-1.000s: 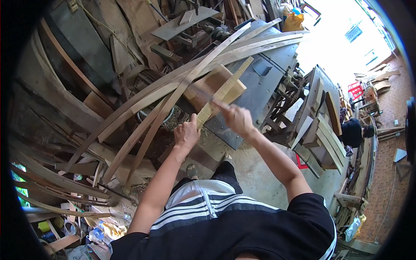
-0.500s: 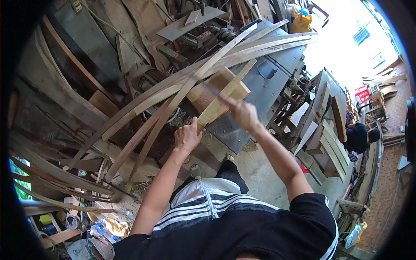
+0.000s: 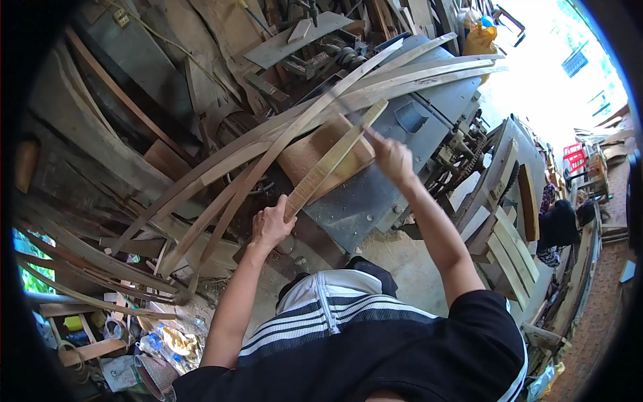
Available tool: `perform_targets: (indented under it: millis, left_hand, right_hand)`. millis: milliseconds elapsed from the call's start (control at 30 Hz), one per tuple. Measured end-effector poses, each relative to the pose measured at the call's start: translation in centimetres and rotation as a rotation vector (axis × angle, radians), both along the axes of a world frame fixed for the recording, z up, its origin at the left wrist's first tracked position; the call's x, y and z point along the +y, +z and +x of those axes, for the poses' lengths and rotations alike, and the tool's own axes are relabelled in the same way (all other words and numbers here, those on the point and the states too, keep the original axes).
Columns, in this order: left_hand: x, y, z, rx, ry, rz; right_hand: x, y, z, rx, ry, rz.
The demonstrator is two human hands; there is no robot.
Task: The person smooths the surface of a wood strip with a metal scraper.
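Observation:
My left hand [image 3: 271, 224] is closed around the near end of a light wooden strip [image 3: 328, 164]. The strip slants away to the upper right across a thick wooden block [image 3: 299, 158], which has sawdust on its top. In my right hand [image 3: 395, 163] is the handle of a long, thin file [image 3: 349, 115], its blade smeared by motion. The file crosses over the strip near its far end, pointing up and left. Beneath the block lies a grey metal machine table [image 3: 355, 214].
Long curved wooden strips [image 3: 274, 149] lie across the machine table just beyond the block. Chain and gears [image 3: 462, 161] show at the table's right side. Boards [image 3: 512, 258] lean farther right. Bottles and bags [image 3: 167, 345] clutter the lower left floor.
The block and wooden strip appear shifted slightly left and down as the view moves. My right hand has moved up along the strip with the file, towards its far end.

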State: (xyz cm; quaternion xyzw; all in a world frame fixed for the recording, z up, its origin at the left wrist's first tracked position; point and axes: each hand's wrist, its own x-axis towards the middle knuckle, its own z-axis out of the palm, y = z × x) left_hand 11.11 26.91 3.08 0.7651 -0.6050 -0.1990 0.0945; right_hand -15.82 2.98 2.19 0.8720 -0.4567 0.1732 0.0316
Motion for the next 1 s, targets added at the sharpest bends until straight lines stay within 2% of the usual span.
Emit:
perform_targets:
  millis: [67,133,167,200,233,267,333,367,400,467,533,600,667,733,800,833,867,900,933,1000]
  left_hand:
    - [0.0,0.2,-0.2,-0.004,0.014,-0.006]
    - [0.1,0.4,-0.3,-0.005,0.007,-0.004]
    - [-0.1,0.5,-0.2,-0.001,0.01,0.0]
    - [-0.2,0.6,-0.2,-0.004,0.011,-0.004]
    - [-0.2,0.5,-0.2,0.01,0.008,-0.003]
    - [-0.1,0.5,-0.1,0.023,0.005,-0.001]
    - [-0.4,0.6,0.1,0.017,0.007,0.001]
    - [-0.2,0.4,-0.1,0.017,-0.002,0.007]
    - [0.1,0.3,-0.2,0.02,-0.011,0.018]
    - [-0.1,0.2,-0.1,0.045,0.013,0.011]
    - [0.0,0.7,-0.6,0.032,0.01,0.007]
    - [0.0,1.1,-0.8,0.012,0.022,0.012]
    - [-0.2,0.6,-0.5,-0.001,0.023,0.026]
    - [-0.1,0.1,-0.3,0.012,0.023,0.02]
    - [0.2,-0.2,-0.2,0.012,0.019,-0.004]
    - [0.3,-0.4,-0.2,0.016,0.017,-0.005]
    - [0.1,-0.4,-0.2,0.018,0.016,-0.012]
    - [0.1,-0.3,-0.2,0.017,0.017,-0.02]
    - [0.2,-0.2,-0.3,0.011,0.017,-0.025]
    - [0.2,0.1,-0.5,0.005,0.013,-0.043]
  right_hand:
    - [-2.8,0.1,-0.6,-0.117,-0.028,0.007]
    - [-1.3,0.1,0.9,-0.099,-0.136,0.091]
    - [0.8,0.6,1.3,-0.092,-0.061,0.129]
    - [2.8,-1.7,1.4,-0.187,0.084,-0.03]
    - [5.5,-1.1,2.2,-0.043,0.129,0.096]
    - [6.8,0.3,2.0,-0.106,0.271,0.207]
    - [4.7,0.3,1.2,0.02,0.228,0.105]
    - [2.8,0.4,0.2,-0.105,0.187,0.058]
    - [0.6,0.6,-0.4,-0.104,0.177,0.069]
    - [-3.4,0.9,-0.6,-0.126,-0.118,0.052]
    - [-3.4,1.1,0.8,-0.184,-0.164,0.075]
    - [-0.3,0.8,1.8,-0.201,-0.034,0.114]
    - [4.8,-0.2,3.6,0.088,0.09,0.045]
    - [6.3,1.1,3.9,0.076,0.255,0.238]
    - [3.4,2.0,2.3,0.183,0.182,0.108]
    - [0.8,2.6,1.4,0.173,0.018,0.137]
    - [-3.2,0.5,0.6,0.132,-0.141,0.134]
    - [-4.0,1.7,0.0,0.019,-0.164,0.033]
    - [-4.7,1.4,-0.3,-0.093,-0.085,0.008]
    - [-3.4,0.3,1.5,-0.165,-0.141,0.005]
